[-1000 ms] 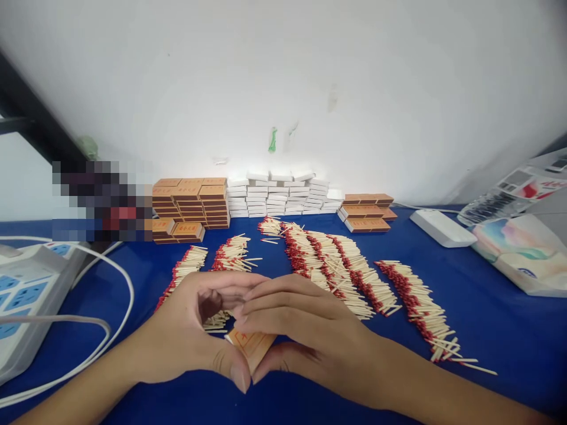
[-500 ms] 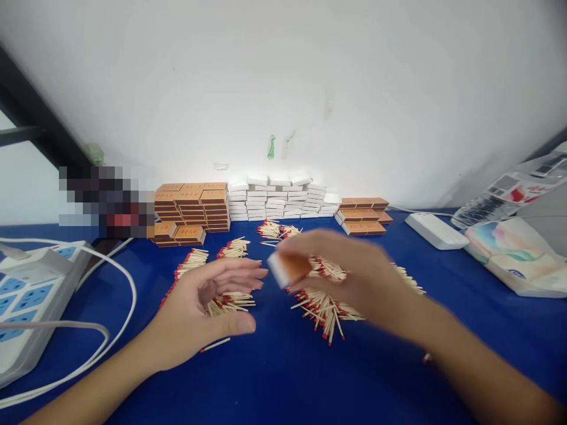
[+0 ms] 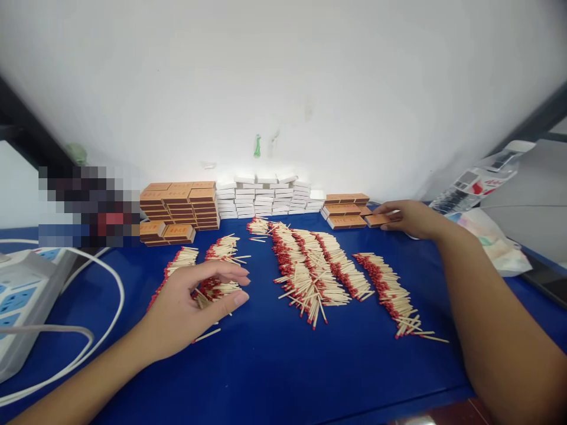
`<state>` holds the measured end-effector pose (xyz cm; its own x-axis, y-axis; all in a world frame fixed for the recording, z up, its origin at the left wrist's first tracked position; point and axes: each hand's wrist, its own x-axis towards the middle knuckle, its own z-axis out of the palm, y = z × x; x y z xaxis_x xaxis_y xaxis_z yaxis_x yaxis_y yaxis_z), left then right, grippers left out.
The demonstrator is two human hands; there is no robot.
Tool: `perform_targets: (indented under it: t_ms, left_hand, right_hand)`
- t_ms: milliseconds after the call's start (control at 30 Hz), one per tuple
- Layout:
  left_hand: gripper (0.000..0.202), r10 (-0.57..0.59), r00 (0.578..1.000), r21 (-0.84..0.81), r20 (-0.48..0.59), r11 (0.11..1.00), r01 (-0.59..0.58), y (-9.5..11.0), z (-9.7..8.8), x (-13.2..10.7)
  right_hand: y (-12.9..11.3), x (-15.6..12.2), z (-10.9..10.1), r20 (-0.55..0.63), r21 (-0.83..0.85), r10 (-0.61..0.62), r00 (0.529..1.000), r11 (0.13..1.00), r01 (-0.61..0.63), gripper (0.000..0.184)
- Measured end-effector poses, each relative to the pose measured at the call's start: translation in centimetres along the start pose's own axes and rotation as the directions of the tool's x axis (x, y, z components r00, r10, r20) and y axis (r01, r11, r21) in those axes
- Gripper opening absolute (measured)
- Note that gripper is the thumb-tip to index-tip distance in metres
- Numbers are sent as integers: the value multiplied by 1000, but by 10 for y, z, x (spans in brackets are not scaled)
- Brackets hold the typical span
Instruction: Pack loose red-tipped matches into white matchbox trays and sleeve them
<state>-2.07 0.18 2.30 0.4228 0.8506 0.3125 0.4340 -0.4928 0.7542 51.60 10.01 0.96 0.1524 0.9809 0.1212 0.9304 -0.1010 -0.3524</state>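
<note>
My right hand point(image 3: 410, 218) reaches to the back right and pinches an orange-brown matchbox point(image 3: 376, 220) on the table, at the right end of a small matchbox stack point(image 3: 348, 222). My left hand point(image 3: 190, 307) hovers over the left side with curved fingers, the thumb apart from them and nothing between. Under and behind it lie red-tipped matches point(image 3: 221, 251), partly hidden by the hand. Larger rows of loose matches point(image 3: 310, 265) spread across the middle, and another row point(image 3: 390, 289) lies nearer my right forearm.
White matchbox trays point(image 3: 266, 198) stand stacked against the wall, beside a taller pile of orange matchboxes point(image 3: 179, 203). A power strip point(image 3: 26, 301) with white cables is at the left. A plastic bottle point(image 3: 478, 180) and a tissue pack point(image 3: 491, 242) lie at the right. The table point(image 3: 266, 372) is blue.
My right hand has carried the matchbox from above the middle matches to the right-hand stack. My left hand stays open near the left matches. The view has shifted a little to the right.
</note>
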Motion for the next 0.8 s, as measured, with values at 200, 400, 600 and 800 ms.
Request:
perform_targets:
  t_ms: [200, 400, 600, 800]
  left_hand:
    - [16, 76, 994, 128, -76, 990, -66, -1, -8, 7]
    - [21, 51, 986, 171, -157, 985, -24, -4, -16, 14]
    - [23, 40, 974, 192, -223, 981, 4, -7, -20, 17]
    - [20, 92, 917, 367, -387, 928, 62, -20, -25, 20]
  right_hand:
    - [0, 5, 6, 52, 129, 45, 998, 990, -51, 36]
    - [-10, 3, 8, 40, 122, 46, 998, 991, -51, 35]
    - [-20, -3, 1, 14, 66, 63, 998, 996, -64, 33]
    - [-36, -10, -7, -13, -88, 70, 997, 994, -71, 29]
